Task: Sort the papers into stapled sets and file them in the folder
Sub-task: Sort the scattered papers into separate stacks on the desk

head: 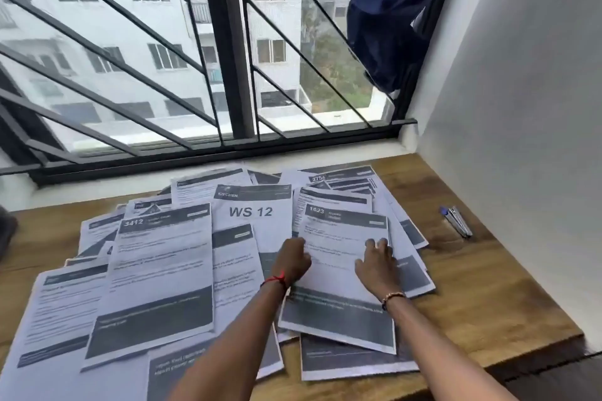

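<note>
A wooden counter point(488, 286) sits below a barred window point(228, 42) that looks out on pale apartment blocks, with a white wall point(521, 107) at the right of the frame and a dark blue cloth point(391, 10) hanging at the upper right. Loose printed papers point(156, 270) overlap across most of the counter, from lower left to centre right; one in the middle reads WS 12 point(250, 212). Both hands are on a sheet headed 1623 point(338, 270), right of centre, on top of the pile. The left hand point(292, 259) curls its fingers round the sheet's left edge. The right hand point(378, 265) lies flat on the page with its fingers spread. This looks like the sorting step, with one page being picked out of the spread. Next, that page likely needs lifting clear without dragging its neighbours, then matching with pages of the same number. A small blue and silver stapler point(456, 221) lies alone on bare wood at the right, well apart from the hands. No folder is in view. The body text is too blurred to read, most sheets are partly covered, and the lowest ones are cut off by the bottom edge. The left fingertips are hidden.
</note>
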